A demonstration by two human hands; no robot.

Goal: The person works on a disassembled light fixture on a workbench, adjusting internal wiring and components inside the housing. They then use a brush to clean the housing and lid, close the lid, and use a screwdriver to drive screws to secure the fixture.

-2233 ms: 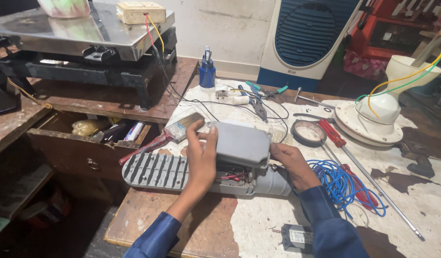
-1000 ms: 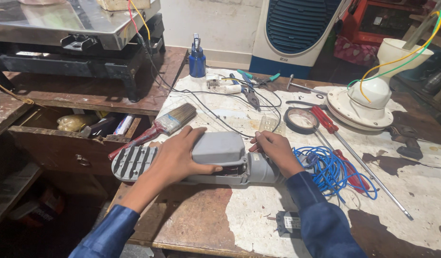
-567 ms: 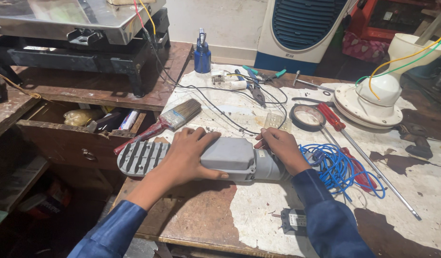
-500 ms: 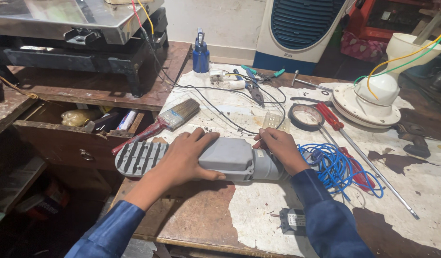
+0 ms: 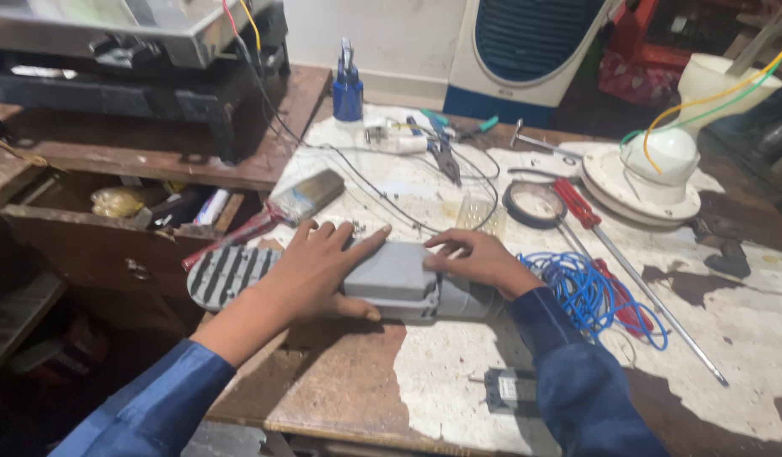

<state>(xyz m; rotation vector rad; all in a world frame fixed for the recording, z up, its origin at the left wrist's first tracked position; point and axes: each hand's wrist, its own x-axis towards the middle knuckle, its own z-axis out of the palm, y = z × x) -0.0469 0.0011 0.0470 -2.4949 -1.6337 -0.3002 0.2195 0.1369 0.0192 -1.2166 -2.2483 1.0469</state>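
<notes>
Head view, only angle here: a long grey metal lamp housing with a ribbed oval end (image 5: 382,279) lies flat near the front edge of the worn wooden worktop with peeling white paint (image 5: 459,398); its long axis runs left to right, ribbed end to the left, narrow neck to the right. Left hand (image 5: 319,267) is pressed flat on top of the housing around its middle, fingers spread and open, not wrapped around anything; right hand (image 5: 480,258) sits on the right part, fingers curled loosely over the edge of the grey cover, resting more than clamping. So both hands are on it, the left nearer the ribbed end, the right nearer the neck.

Just right of the right hand there's a coil of blue wire (image 5: 590,296); further back a red-handled screwdriver (image 5: 577,203) lies beside a round black-rimmed lens (image 5: 533,203); a flat paintbrush with a red handle (image 5: 277,211) lies far-left of the housing.
</notes>
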